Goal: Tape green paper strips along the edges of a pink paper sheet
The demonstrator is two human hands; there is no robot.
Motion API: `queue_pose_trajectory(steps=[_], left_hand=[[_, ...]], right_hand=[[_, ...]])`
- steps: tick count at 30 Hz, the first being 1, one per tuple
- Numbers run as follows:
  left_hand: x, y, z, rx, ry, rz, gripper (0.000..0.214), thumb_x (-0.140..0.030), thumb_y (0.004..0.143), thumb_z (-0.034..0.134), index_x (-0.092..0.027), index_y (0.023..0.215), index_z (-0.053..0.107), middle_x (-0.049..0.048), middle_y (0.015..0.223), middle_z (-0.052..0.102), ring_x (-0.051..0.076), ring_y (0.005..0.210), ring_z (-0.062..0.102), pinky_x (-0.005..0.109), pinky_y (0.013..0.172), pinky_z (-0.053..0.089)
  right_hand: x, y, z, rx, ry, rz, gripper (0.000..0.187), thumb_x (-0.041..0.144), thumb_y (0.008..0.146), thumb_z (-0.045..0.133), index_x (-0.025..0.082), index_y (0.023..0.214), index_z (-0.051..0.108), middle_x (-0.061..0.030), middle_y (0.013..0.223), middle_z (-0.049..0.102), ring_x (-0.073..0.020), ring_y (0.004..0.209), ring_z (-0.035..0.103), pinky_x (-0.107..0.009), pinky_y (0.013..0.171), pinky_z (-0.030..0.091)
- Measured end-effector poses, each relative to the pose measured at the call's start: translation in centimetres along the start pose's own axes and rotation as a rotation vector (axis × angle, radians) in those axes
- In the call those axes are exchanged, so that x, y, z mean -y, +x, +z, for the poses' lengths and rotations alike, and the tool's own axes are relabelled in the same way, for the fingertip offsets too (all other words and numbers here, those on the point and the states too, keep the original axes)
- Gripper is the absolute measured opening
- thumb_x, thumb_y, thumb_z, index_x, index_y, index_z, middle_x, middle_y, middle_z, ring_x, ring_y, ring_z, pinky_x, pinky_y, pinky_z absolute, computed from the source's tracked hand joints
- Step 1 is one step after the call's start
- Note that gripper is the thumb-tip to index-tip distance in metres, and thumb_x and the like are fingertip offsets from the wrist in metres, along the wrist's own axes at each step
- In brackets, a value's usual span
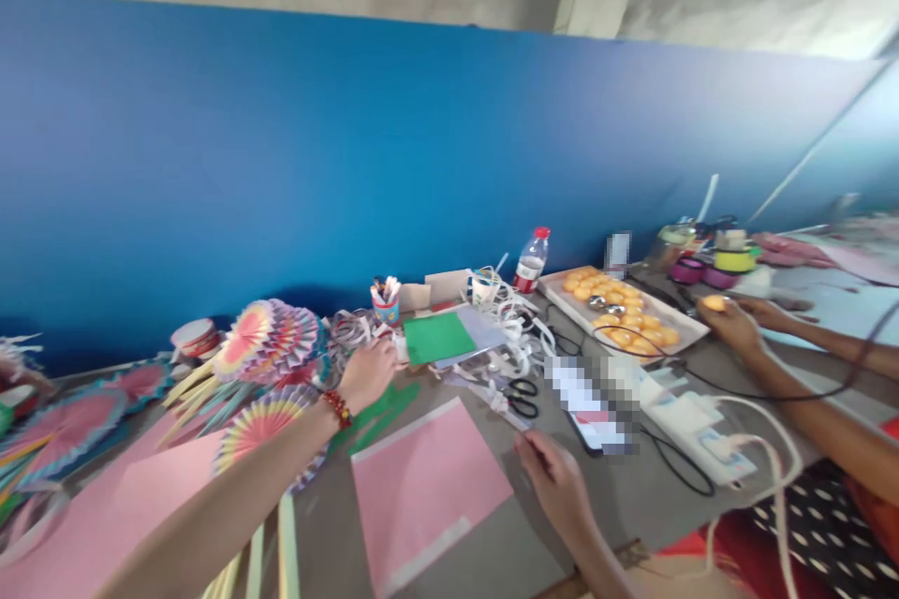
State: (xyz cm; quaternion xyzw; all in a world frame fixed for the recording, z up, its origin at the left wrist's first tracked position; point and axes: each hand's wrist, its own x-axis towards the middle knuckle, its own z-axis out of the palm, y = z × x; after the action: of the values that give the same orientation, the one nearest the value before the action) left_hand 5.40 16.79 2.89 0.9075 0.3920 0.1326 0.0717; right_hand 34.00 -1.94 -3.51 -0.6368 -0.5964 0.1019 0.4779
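Observation:
My left hand, a beaded bracelet at its wrist, reaches to the near edge of a heap of white paper strips. Its fingers bend downward beside a green sheet; blur hides whether they grip anything. Beneath that hand lie green paper strips. My right hand is closed, its fingertips pinching what looks like the end of a white strip. Between my hands a pink sheet lies flat, with pale bands along two edges. Black-handled scissors rest just beyond my right hand.
Pleated paper fans crowd the left. A cup of sticks and a bottle stand at the back. Rightward are a tray of yellow-orange pieces, a phone, a power strip with cables, and another person's hand.

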Motion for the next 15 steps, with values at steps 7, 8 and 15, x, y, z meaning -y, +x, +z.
queue_pose_trajectory(steps=[7, 8, 15], left_hand=[[2.3, 3.3, 0.0, 0.026, -0.136, -0.126, 0.032, -0.034, 0.096, 0.059, -0.016, 0.123, 0.058, 0.0096, 0.124, 0.060, 0.023, 0.106, 0.062, 0.044, 0.090, 0.054], [2.7, 3.6, -0.5, 0.040, -0.178, -0.150, 0.033, -0.034, 0.096, 0.060, -0.016, 0.123, 0.058, 0.0096, 0.124, 0.060, 0.023, 0.106, 0.062, 0.044, 0.089, 0.054], [5.0, 5.0, -4.6, 0.040, -0.573, -0.404, 0.034, -0.035, 0.096, 0.060, -0.015, 0.124, 0.057, 0.0093, 0.123, 0.060, 0.023, 0.104, 0.063, 0.043, 0.087, 0.055]], right_hand=[[0.3, -0.1, -0.2, 0.031, 0.015, -0.043, 0.047, 0.051, 0.098, 0.042, 0.020, 0.066, 0.057, -0.0016, 0.058, 0.059, -0.0142, 0.051, 0.055, -0.021, 0.048, 0.042], [0.3, -0.2, -0.2, 0.042, 0.033, -0.041, 0.046, 0.051, 0.099, 0.042, 0.020, 0.067, 0.057, -0.0019, 0.059, 0.060, -0.0145, 0.052, 0.056, -0.021, 0.049, 0.043], [0.1, -0.1, -0.6, 0.099, 0.126, -0.050, 0.044, 0.051, 0.098, 0.044, 0.022, 0.069, 0.058, -0.0030, 0.062, 0.063, -0.0164, 0.055, 0.060, -0.023, 0.054, 0.047]])
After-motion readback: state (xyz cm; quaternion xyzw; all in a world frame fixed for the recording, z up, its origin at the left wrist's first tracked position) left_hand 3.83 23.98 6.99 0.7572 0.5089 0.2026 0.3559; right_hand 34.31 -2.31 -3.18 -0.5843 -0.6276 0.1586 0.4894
